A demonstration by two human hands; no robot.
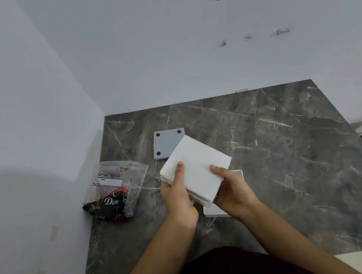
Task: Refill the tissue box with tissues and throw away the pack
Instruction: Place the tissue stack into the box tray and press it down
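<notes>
Both hands, left [176,193] and right [230,187], are clamped on a tissue stack [198,167] above the dark marble counter [296,154], white walls behind; empty pack [112,190] lies left.

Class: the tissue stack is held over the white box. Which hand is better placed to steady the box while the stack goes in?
Probably the right hand: it sits directly over the tissue box. The left hand lies beside it, nearer the empty pack, gripping the tissue stack.
</notes>
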